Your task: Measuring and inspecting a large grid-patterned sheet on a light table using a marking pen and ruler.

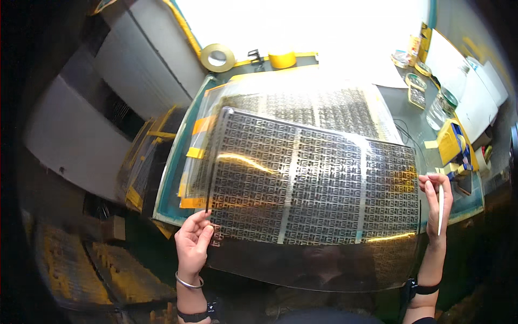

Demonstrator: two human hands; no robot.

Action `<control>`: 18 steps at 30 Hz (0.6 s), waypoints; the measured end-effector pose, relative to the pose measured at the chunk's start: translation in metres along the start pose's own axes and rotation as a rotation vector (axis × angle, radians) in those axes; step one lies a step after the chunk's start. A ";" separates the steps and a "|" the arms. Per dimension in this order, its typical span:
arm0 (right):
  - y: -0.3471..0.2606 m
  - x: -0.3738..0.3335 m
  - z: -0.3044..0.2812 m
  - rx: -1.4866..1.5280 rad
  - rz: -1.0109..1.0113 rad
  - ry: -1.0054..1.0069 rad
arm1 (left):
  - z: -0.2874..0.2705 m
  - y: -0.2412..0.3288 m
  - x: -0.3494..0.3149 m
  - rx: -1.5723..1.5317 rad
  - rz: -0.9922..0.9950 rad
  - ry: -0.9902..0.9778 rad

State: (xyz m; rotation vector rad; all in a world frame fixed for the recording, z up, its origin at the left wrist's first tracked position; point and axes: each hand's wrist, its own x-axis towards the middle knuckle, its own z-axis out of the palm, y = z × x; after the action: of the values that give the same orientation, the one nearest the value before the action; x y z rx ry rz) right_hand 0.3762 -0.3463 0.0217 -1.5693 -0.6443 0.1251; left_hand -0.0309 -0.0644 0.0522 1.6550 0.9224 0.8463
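Step (prob.): both hands are holding film [324, 189] up for a look; next move prob. needing even tension, no buckling. L hand [193, 243] is pinching L edge, thumb up; R hand [434, 200] is gripping R edge, higher, w/ stick [441, 210] upright. Film is tilting over stack [302, 102] on table [399, 105].

No words or numbers can be read. Small white marks on the dark wristbands [427, 290] at the bottom of the frame are too tiny to make out; the patterned film sheet [324, 189] at the centre shows rows of repeated angular shapes.
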 end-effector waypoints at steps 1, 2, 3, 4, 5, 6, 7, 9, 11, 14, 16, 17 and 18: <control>-0.001 0.000 0.000 0.011 -0.001 0.002 | 0.002 -0.001 0.001 0.001 0.004 0.000; -0.002 0.000 0.000 0.004 0.003 0.004 | 0.000 -0.001 0.000 0.006 0.007 0.006; -0.003 0.000 0.000 0.014 0.005 0.005 | 0.000 -0.001 0.000 0.010 0.011 0.012; -0.005 0.000 -0.001 0.024 0.007 0.005 | 0.001 0.002 0.000 0.020 -0.005 0.016; -0.005 0.000 -0.001 0.035 0.009 0.000 | 0.001 0.001 -0.001 0.023 -0.003 0.015; -0.004 0.001 -0.001 0.041 0.008 0.007 | 0.000 0.001 -0.002 0.025 -0.002 0.016; -0.005 0.000 -0.001 0.047 0.020 0.010 | -0.001 0.000 -0.002 0.027 -0.001 0.017; -0.007 0.001 0.000 0.059 0.037 0.012 | -0.002 0.001 -0.003 0.022 -0.009 0.004; -0.007 0.001 -0.001 0.057 0.043 0.013 | -0.003 0.002 -0.003 0.010 -0.018 -0.002; -0.009 0.002 -0.002 0.047 0.048 0.014 | -0.003 -0.001 -0.003 -0.013 -0.035 0.004; -0.011 0.002 -0.001 0.037 0.048 0.015 | -0.003 -0.002 -0.004 -0.023 -0.046 0.017; -0.010 0.002 -0.001 0.035 0.050 0.011 | -0.003 -0.002 -0.004 -0.017 -0.053 0.019; -0.009 0.002 0.000 0.033 0.051 0.008 | -0.005 -0.002 -0.004 -0.010 -0.059 0.021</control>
State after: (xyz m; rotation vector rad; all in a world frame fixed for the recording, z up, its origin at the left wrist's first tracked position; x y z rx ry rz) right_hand 0.3748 -0.3458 0.0309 -1.5547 -0.5931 0.1670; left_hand -0.0371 -0.0656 0.0510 1.6046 0.9757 0.8285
